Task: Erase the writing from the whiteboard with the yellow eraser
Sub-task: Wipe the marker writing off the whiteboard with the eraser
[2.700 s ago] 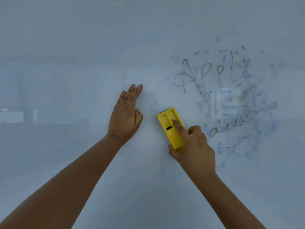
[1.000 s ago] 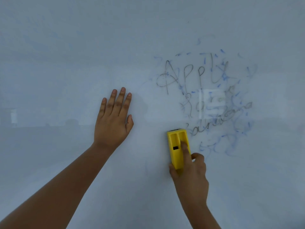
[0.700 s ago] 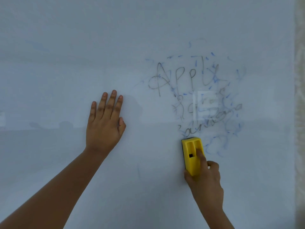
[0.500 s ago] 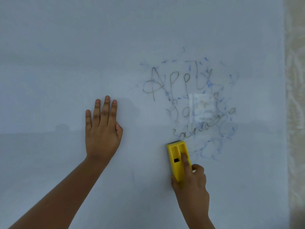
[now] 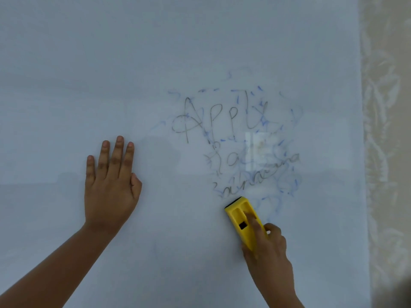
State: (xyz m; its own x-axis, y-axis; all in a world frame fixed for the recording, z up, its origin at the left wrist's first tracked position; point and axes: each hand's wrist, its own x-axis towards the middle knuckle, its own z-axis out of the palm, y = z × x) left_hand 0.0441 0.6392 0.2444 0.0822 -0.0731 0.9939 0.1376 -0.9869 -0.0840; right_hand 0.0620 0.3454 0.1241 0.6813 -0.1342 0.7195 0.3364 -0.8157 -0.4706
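- The yellow eraser (image 5: pixel 241 220) lies flat against the whiteboard (image 5: pixel 89 63), just below the lowest line of the writing (image 5: pixel 235 147), its dark pad edge pointing up toward those letters.
- The right hand (image 5: pixel 268 252) is closed around the eraser's lower end, thumb on one long side, curled fingers on the other, and the forefinger laid along one of the two grooves in its back. That looks like the sensible hold: the grooves give the fingertip a seat so pressure goes straight down through the pad.
- By its look the eraser is a hollow plastic shell, so probably light and stiff, with a softer felt face. It should slide easily on the glossy board; the risk is skating over ink without enough push.
- The left hand (image 5: pixel 111 185) holds nothing. It is pressed flat on the board, well to the left of the writing, fingers straight and close together, seemingly as a brace.
- The writing appears faded and ringed with blue smears, yet most letters remain legible, so much wiping seems left.
- A pale patterned curtain (image 5: pixel 387 152) hangs to the right of the writing, beyond the board's edge.
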